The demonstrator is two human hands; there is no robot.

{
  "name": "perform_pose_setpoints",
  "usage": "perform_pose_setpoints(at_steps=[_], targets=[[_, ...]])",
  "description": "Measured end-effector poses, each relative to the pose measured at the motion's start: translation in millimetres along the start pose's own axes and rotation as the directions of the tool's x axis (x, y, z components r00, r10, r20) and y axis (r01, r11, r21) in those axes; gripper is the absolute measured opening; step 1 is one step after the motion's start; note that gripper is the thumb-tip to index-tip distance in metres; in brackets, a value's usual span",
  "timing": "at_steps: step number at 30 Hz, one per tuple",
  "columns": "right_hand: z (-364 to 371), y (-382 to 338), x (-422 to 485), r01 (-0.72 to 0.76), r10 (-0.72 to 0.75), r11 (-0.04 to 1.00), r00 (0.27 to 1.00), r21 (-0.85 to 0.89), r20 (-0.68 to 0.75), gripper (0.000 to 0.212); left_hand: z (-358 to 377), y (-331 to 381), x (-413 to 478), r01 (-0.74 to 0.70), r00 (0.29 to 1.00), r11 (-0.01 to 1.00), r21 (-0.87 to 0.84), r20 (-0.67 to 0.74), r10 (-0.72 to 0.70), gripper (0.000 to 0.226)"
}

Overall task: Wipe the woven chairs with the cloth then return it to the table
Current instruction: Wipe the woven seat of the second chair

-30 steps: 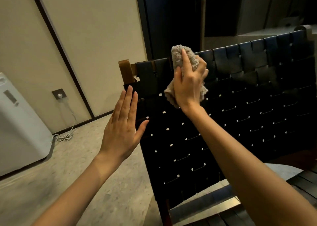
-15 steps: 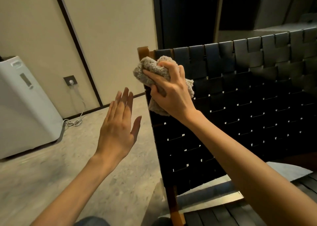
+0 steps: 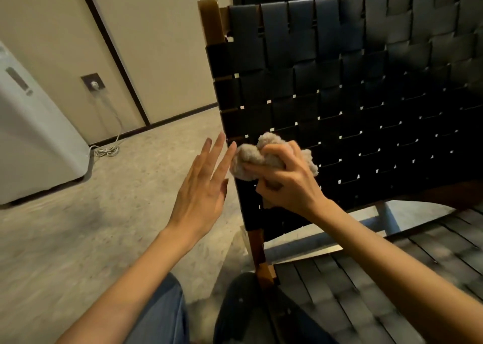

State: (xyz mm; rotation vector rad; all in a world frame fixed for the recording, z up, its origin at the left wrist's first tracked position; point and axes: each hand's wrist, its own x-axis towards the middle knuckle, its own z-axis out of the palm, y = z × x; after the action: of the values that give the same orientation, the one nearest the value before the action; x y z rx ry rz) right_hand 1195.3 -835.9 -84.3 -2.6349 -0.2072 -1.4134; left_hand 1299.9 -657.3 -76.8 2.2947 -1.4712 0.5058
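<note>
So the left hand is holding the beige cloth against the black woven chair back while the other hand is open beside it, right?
Not quite. The head view shows the right hand holding the beige cloth against the black woven chair back; the left hand is the open one beside it.

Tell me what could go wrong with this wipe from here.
1. The cloth is bunched in the right hand, so little of it meets the chair; strips may get missed.
2. It sits at the chair's left edge, where it could snag in the weave's gaps.
3. The left hand hovers open, bracing nothing; the chair might shift.
</note>
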Motion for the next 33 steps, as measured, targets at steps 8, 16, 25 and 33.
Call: perform_pose_setpoints(at_steps=[8, 16, 25, 33], targets=[[22, -6, 9, -0.171, 0.170, 0.985, 0.969, 0.014, -0.181, 0.029, 6, -11, -14, -0.001, 0.996, 0.998, 0.056, 0.089, -0.004, 0.091], [28, -32, -78, -0.107, 0.105, 0.994, 0.990, 0.023, 0.094, 0.024, 15, -13, -16, -0.349, 0.937, 0.862, 0.368, 0.145, 0.318, 0.087], [4, -51, -132, -0.300, 0.194, 0.950, 0.786, 0.088, 0.587, 0.024, 38, 10, -31, -0.516, 0.856, 0.658, 0.548, 0.317, 0.408, 0.069], [4, -58, -148, -0.559, 0.355, 0.828, 0.582, 0.043, 0.732, 0.034, 64, 30, -39, -0.551, 0.833, 0.682, 0.481, 0.372, 0.410, 0.067]])
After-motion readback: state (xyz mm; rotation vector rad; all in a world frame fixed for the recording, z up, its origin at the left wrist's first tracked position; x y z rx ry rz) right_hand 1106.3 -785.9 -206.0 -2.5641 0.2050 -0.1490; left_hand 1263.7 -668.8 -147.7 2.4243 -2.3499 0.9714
